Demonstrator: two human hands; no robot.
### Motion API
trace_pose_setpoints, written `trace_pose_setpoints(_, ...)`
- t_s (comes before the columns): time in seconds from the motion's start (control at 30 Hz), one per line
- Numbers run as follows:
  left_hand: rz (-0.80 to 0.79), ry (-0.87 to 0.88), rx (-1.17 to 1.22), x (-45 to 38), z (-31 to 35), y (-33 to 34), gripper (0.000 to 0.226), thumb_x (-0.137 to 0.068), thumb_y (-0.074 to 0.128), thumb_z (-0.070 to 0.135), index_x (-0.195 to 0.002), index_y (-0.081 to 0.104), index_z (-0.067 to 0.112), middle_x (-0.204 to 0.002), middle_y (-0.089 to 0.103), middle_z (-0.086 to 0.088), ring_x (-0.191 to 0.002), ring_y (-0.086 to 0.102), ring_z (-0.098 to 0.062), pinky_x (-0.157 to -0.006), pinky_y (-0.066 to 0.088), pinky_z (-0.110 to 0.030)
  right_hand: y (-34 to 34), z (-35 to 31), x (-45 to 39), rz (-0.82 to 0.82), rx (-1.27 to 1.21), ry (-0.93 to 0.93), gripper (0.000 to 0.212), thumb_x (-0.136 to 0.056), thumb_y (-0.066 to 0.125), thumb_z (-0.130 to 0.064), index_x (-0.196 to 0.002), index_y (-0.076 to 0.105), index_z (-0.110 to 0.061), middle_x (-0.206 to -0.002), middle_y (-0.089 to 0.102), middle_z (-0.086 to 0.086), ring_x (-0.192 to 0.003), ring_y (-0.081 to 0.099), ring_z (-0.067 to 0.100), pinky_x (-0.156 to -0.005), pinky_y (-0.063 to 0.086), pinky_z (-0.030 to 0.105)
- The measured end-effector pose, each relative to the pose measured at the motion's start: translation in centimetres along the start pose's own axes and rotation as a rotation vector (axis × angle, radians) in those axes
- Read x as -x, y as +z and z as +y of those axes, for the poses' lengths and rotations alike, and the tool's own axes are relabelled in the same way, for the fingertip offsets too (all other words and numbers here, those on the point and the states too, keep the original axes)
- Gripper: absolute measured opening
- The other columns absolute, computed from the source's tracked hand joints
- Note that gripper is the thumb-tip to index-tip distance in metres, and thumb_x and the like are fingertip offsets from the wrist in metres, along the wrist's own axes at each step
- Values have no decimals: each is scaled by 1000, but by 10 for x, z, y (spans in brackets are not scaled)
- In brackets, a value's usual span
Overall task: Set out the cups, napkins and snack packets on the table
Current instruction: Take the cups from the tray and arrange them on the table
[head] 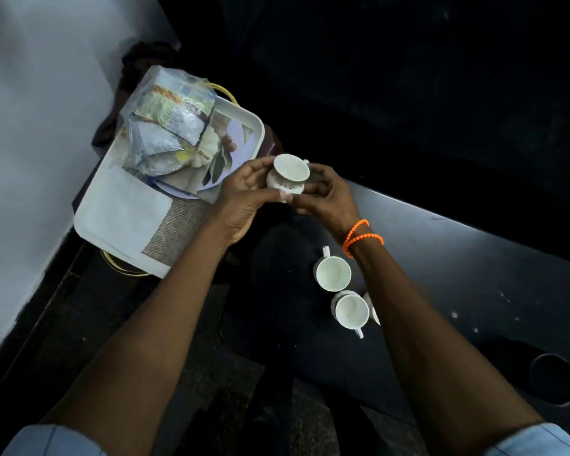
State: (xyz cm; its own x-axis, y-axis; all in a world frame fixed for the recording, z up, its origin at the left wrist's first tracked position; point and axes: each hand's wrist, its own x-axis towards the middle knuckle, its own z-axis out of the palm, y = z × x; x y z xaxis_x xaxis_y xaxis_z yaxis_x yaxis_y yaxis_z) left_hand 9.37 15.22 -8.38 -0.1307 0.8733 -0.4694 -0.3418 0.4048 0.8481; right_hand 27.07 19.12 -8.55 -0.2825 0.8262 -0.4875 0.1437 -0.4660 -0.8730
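A white cup [291, 171] with a patterned side hangs in the air between the tray and the table, mouth up. My left hand [247, 192] grips its left side and my right hand [323, 195] grips its right side and base. Two more white cups, one [333, 273] nearer the tray and one [352, 311] closer to me, stand on the dark table [458, 268]. Snack packets [168, 126] in clear wrap are piled on a white tray [244, 117] at the left. A folded white napkin [125, 215] lies at the tray's near end.
The tray rests on a stool with a yellow rim [122, 269] beside a pale wall [30, 126]. A round hole [552, 379] sits in the table at the lower right. A white piece partly shows behind the nearest cup. The far side is dark.
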Motion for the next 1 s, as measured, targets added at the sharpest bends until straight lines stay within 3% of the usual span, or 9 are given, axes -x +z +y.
trace_pose_setpoints(0.1,-6,-3,-137,0,-10,37,63,-75,86,-8,-132,62,6,-131,72,-15,-125,69,-27,-104,57,-39,-27,18,12,89,-38,15,70,-75,84,3,-132,45,-7,-105,74,23,-93,73,30,-84,62,43)
trace_pose_setpoints(0.23,-15,34,-369,-3,-32,82,62,-65,98,10,-116,64,10,-113,76,-6,-106,72,-14,-92,59,-28,-68,42,27,128,-9,78,93,-75,84,5,-148,29,-11,-106,74,17,-94,75,25,-84,62,34)
trace_pose_setpoints(0.3,-94,39,-424,-6,-43,98,62,-62,100,12,-112,64,11,-106,75,-2,-96,71,-7,-87,59,-23,-89,53,33,128,59,98,95,-74,84,7,-151,34,-15,-111,73,21,-99,75,29,-88,62,41)
trace_pose_setpoints(0.4,-193,80,-563,-7,-59,112,61,-58,101,15,-108,65,18,-108,76,5,-99,71,-4,-90,59,-23,-113,67,44,193,195,101,75,-70,85,5,-133,51,-16,-108,75,20,-101,73,38,-89,60,57)
trace_pose_setpoints(0.53,-281,137,-788,-3,-78,124,66,-51,100,27,-110,70,23,-110,78,7,-105,74,-13,-95,60,-40,-128,81,58,289,391,119,67,-65,92,-6,-122,58,-10,-107,73,11,-97,73,29,-90,60,45)
trace_pose_setpoints(0.63,-373,104,-887,-2,-87,128,73,-52,100,23,-119,72,23,-114,78,5,-107,73,-18,-97,59,-42,-133,88,66,292,496,115,61,-65,93,-10,-117,62,-6,-96,71,5,-85,69,20,-84,60,36)
trace_pose_setpoints(0.8,-478,20,-1044,-1,-89,134,86,-59,99,16,-138,66,23,-128,75,2,-115,71,-18,-104,56,-39,-138,102,74,312,594,87,42,-74,85,-9,-111,66,-8,-95,76,9,-78,66,14,-62,44,0)
trace_pose_setpoints(0.93,-519,-18,-1095,-4,-83,142,90,-63,98,15,-146,61,20,-142,68,-1,-129,64,-18,-111,51,-36,-139,107,78,331,586,121,39,-80,74,-7,-117,64,-12,-101,76,8,-88,70,20,-75,52,22)
trace_pose_setpoints(1.0,-535,-31,-1134,-5,-81,145,90,-66,97,15,-148,59,20,-146,65,-1,-134,61,-19,-114,47,-36,-138,108,82,324,565,159,48,-79,69,-4,-125,61,-17,-100,74,3,-93,68,19,-79,46,21)
